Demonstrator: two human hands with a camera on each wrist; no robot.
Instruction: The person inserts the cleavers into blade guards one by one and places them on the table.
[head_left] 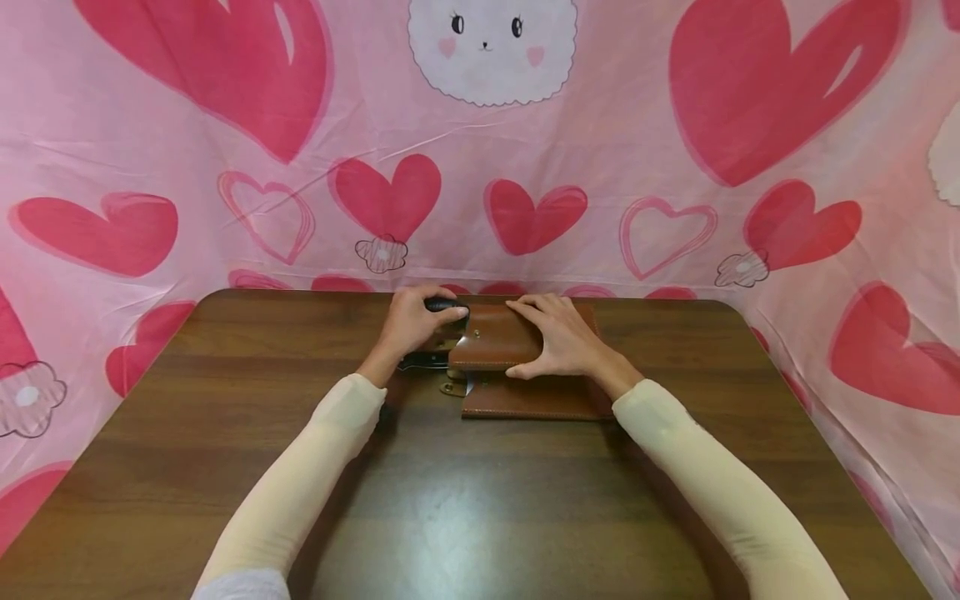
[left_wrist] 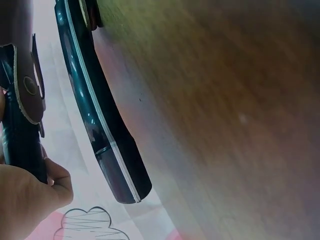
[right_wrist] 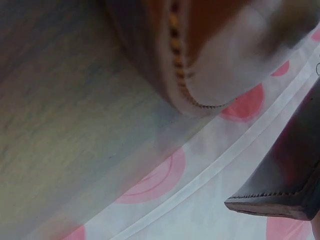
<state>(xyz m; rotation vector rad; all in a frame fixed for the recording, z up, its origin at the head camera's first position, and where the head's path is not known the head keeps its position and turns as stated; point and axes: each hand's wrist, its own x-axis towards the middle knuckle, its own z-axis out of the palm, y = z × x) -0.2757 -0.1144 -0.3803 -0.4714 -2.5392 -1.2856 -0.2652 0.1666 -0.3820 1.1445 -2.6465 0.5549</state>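
Note:
Near the table's far edge, a brown leather sheath (head_left: 491, 337) with a metal snap lies on its side. My left hand (head_left: 408, 321) grips the black handle (left_wrist: 22, 140) of a knife at the sheath's mouth; its blade is hidden. Across the same sheath my right hand (head_left: 566, 337) spreads, fingertips at the far edge and thumb at the near edge, holding it. Closer to me lies a second brown sheath (head_left: 536, 404), with an unfastened strap (head_left: 452, 389) at its left end. A second knife's black handle (left_wrist: 102, 110), with a pale line along its spine, sticks out below my left hand.
The dark wooden table (head_left: 450, 517) reaches from me to a pink cloth backdrop (head_left: 465, 133) printed with hearts. The backdrop stands right behind the table's far edge. In the right wrist view a stitched sheath corner (right_wrist: 200, 95) looms close at the top.

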